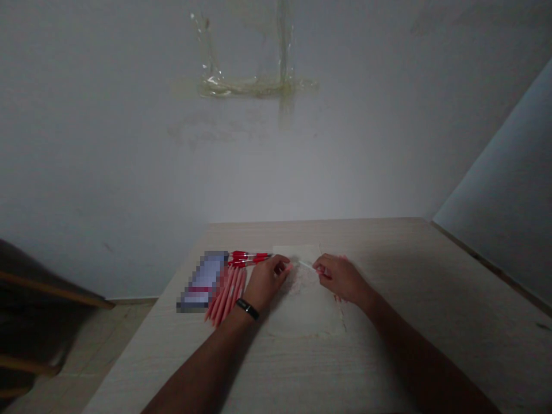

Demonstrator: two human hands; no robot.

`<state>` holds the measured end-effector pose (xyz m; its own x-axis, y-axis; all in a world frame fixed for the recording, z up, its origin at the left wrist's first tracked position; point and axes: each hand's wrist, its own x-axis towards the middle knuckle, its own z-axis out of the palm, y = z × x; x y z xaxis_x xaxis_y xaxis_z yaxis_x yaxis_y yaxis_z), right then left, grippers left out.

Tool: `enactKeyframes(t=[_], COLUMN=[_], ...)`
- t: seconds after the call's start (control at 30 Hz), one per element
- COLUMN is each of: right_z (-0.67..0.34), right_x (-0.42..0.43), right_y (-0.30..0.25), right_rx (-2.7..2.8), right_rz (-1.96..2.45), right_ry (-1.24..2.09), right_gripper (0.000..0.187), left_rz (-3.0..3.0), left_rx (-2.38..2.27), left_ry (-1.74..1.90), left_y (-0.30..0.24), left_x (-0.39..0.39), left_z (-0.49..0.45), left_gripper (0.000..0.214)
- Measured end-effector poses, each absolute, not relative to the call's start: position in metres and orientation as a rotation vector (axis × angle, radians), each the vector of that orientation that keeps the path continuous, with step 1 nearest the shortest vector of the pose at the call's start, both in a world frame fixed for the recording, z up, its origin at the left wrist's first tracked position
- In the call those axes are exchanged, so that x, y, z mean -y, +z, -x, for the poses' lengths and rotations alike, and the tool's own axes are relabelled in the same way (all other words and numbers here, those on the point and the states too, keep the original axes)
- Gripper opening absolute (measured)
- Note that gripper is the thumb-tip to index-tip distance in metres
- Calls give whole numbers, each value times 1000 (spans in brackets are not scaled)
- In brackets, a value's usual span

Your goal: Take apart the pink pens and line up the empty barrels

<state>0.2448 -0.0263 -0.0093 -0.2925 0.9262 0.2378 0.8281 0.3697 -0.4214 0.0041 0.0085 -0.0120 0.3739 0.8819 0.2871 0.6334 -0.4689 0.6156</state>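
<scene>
In the head view, my right hand (338,276) pinches a thin white stick (307,265), which points left toward my other hand. My left hand (271,279), with a black band on its wrist, has its fingers curled and thumb close to the index finger. Something small and pinkish shows at those fingertips, too small to name. Both hands are over a pale sheet (302,319) on the table. Small pink pieces (294,284) lie on the sheet between them, and more pink bits are partly hidden by my right hand.
Left of my left hand lie several pink pens (226,296) side by side, with red pens (250,260) behind them. A blurred-out flat panel (200,284) lies at the table's (181,356) left side. Behind rises a wall (345,161) with tape remnants (245,89).
</scene>
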Motion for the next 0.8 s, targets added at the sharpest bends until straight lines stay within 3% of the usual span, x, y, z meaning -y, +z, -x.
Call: enactKeyframes(t=[0.8], right_z=[-237], right_x=[20], right_y=[-19], right_rx=[2140], right_rz=[1579], right_ry=[282], right_gripper=[24], left_rz=[-2140], left_rx=[-1336], left_ry=[707], left_y=[-20], left_x=[-10], left_z=[-5], left_gripper=[28])
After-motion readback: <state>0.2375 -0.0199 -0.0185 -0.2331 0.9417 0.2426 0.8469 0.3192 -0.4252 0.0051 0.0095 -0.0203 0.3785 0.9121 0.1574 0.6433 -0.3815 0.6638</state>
